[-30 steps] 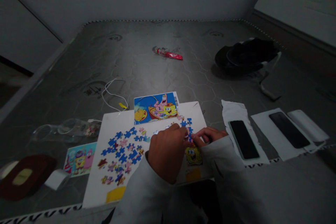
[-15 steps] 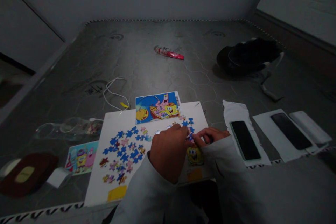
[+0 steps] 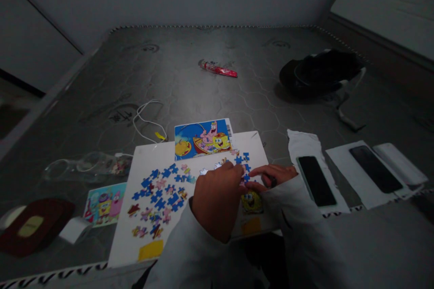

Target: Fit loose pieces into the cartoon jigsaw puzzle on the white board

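My left hand (image 3: 219, 194) rests over the right half of the white board (image 3: 127, 235), back upward. Its fingers curl toward a cluster of joined blue and pink jigsaw pieces (image 3: 247, 169); whatever they grip is hidden. From the right, my right hand (image 3: 275, 175) reaches the same cluster, index finger and thumb stretched apart at its edge. Just below lies a joined part with a yellow cartoon face (image 3: 251, 202). Loose jigsaw pieces (image 3: 159, 196), mostly blue and pink, are scattered over the board's left half. A picture card (image 3: 203, 139) lies at the board's top edge.
Right of the board lie a phone (image 3: 317, 180) on white paper and a second dark phone (image 3: 375, 169). A black cap (image 3: 318, 74) and a red-handled item (image 3: 219, 69) sit farther back. At left are another picture card (image 3: 106, 205), a white charger (image 3: 75, 229) and a brown case (image 3: 35, 226).
My right index finger has straightened and parted from the thumb at the joined pieces. My left hand has stayed almost in place.
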Demonstrator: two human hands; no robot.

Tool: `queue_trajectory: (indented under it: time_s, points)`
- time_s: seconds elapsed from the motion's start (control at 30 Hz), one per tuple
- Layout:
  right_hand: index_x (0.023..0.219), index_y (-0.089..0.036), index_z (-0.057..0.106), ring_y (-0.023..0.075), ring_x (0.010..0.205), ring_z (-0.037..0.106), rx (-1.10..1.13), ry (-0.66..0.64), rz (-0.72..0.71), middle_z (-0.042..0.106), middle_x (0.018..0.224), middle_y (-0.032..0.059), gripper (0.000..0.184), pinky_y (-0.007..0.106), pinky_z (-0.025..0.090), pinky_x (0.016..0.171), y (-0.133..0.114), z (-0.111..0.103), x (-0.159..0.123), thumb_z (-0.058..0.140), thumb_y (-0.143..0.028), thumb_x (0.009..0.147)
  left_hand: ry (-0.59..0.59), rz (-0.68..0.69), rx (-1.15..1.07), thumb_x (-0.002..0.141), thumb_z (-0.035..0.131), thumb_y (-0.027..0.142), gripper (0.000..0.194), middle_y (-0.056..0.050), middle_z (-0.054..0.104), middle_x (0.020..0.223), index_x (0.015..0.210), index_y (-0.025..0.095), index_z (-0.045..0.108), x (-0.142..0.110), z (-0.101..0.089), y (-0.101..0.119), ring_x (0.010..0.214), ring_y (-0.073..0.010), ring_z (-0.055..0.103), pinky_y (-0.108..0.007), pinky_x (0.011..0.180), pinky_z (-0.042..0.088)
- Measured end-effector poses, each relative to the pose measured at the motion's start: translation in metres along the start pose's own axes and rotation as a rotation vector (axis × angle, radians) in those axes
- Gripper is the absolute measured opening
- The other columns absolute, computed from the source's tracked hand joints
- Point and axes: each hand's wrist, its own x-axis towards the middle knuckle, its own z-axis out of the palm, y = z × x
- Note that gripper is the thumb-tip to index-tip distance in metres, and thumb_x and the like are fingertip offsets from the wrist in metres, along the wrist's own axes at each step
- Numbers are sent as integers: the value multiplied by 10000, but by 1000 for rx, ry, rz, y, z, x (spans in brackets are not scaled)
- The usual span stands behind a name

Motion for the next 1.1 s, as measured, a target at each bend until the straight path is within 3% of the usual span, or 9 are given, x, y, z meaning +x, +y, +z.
queue_trajectory:
  time_s: [0.23, 0.43, 0.67, 0.87, 1.0, 1.1]
  points:
    - [754, -257, 790, 92, 454, 385, 235, 41, 242, 475, 494, -54, 339, 256, 242, 501, 1, 4, -2, 803, -595, 752, -21, -18, 1, 1004, 681, 348, 220, -48, 767, 1173, 1204, 268, 728, -3, -1, 5, 1046, -334, 768, -459, 835, 597]
    - [861, -208, 805, 107, 480, 408, 293, 272, 534, 494, 548, -37, 584, 254, 232, 476, 12, 11, -5, 772, -763, 683, -15, -92, 40, 984, 707, 348, 220, -21, 773, 1185, 1197, 301, 739, -11, -16, -3, 1063, -332, 761, -453, 824, 587]
    - [875, -184, 781, 96, 507, 394, 217, 376, 520, 467, 537, -54, 465, 265, 261, 536, 5, 13, -5, 771, -634, 759, 147, -310, 94, 962, 730, 446, 287, -20, 817, 1125, 1232, 357, 766, -29, -39, -34, 1003, -323, 766, -393, 779, 528]
    - [921, -178, 829, 110, 507, 437, 282, 422, 541, 511, 554, -21, 519, 263, 283, 505, -4, 15, -4, 735, -673, 800, 262, -380, 63, 999, 678, 430, 275, 6, 831, 1070, 1245, 344, 767, -39, -48, -61, 959, -271, 770, -352, 753, 495]
    - [958, -172, 837, 119, 508, 461, 267, 453, 550, 554, 570, -1, 582, 261, 303, 495, 1, 19, 0, 715, -714, 784, 268, -394, 35, 1006, 666, 434, 253, 23, 831, 1065, 1220, 354, 774, -42, -49, -69, 967, -279, 767, -356, 732, 475]
    - [925, -162, 830, 112, 484, 423, 302, 446, 551, 543, 558, 1, 614, 260, 250, 463, 6, 22, 4, 719, -734, 730, 243, -410, 14, 1011, 653, 430, 257, 16, 831, 1069, 1220, 345, 778, -45, -48, -72, 990, -298, 764, -365, 734, 471]
